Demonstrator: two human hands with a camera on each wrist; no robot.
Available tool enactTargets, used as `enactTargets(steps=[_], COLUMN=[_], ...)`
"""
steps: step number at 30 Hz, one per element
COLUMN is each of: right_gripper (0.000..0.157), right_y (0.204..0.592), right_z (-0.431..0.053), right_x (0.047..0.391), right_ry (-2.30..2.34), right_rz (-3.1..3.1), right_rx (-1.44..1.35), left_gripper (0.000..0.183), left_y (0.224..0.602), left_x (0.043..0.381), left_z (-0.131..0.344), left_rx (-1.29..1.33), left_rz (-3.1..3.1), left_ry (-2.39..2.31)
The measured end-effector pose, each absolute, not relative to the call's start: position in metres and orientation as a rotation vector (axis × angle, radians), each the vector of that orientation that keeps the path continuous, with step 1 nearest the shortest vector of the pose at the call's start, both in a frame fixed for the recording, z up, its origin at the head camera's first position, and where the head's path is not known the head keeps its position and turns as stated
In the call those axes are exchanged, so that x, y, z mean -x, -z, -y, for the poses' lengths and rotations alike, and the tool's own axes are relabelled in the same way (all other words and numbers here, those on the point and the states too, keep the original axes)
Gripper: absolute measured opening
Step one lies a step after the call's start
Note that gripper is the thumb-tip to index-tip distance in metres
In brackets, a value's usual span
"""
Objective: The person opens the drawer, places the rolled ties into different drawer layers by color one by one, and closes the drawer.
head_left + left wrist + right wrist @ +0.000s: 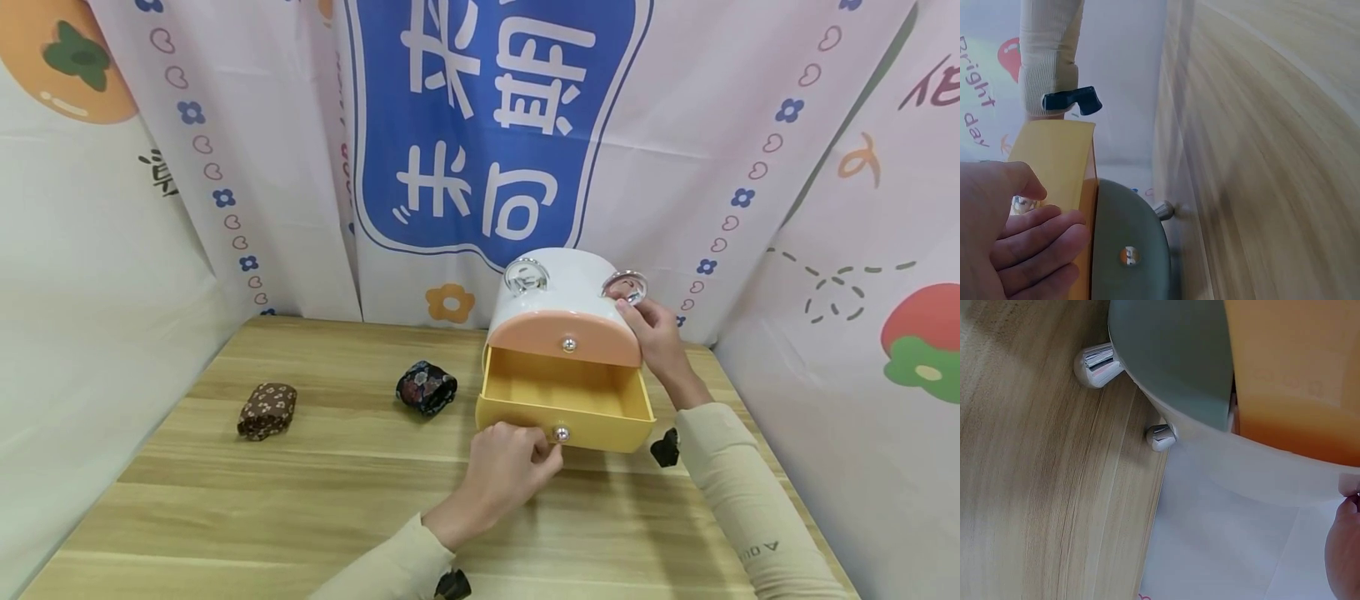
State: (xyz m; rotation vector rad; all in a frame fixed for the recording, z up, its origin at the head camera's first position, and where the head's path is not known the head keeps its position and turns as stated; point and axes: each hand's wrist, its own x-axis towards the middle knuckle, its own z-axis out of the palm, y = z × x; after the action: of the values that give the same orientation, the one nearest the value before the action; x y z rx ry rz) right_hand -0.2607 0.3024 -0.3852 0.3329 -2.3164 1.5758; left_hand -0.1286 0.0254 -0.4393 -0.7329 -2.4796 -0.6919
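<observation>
A small drawer cabinet [570, 279] with a white rounded shell and round silver ears stands on the wooden table. Its yellow drawer [517, 417] is pulled out, with its bare inside in view; the orange drawer [525, 332] above is closed. My left hand [506, 471] is at the yellow drawer's front, its thumb and index finger about the silver knob [561, 433]. My right hand [660, 342] holds the cabinet's upper right side by the silver ear [626, 287], some fingertips hidden. A grey-green lower drawer [1129, 219] shows in the left wrist view.
A rolled dark floral cloth [426, 388], like a necktie, lies left of the cabinet. Farther left sits a rolled brown floral one [267, 411]. Printed curtains [285, 167] hang behind the table [337, 492] and at both sides. Silver feet [1097, 365] carry the cabinet.
</observation>
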Motion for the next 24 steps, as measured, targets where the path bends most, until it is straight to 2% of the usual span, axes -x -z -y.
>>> enactTargets(steps=[12,24], right_gripper=[0.046,0.046], right_y=[0.386,0.385], right_z=[-0.302,-0.302], right_x=[0.262,0.262], right_ry=[-1.583,-1.578], right_rz=[2.31,2.298], right_rx=[-0.338,-0.333], left_gripper=[0.014,0.016], left_y=[0.456,0.456], left_x=[0.132,0.145], left_z=[0.032,0.107], left_rx=[0.656,0.43], left_rz=[2.646,2.709], left_ry=[0.808,0.722])
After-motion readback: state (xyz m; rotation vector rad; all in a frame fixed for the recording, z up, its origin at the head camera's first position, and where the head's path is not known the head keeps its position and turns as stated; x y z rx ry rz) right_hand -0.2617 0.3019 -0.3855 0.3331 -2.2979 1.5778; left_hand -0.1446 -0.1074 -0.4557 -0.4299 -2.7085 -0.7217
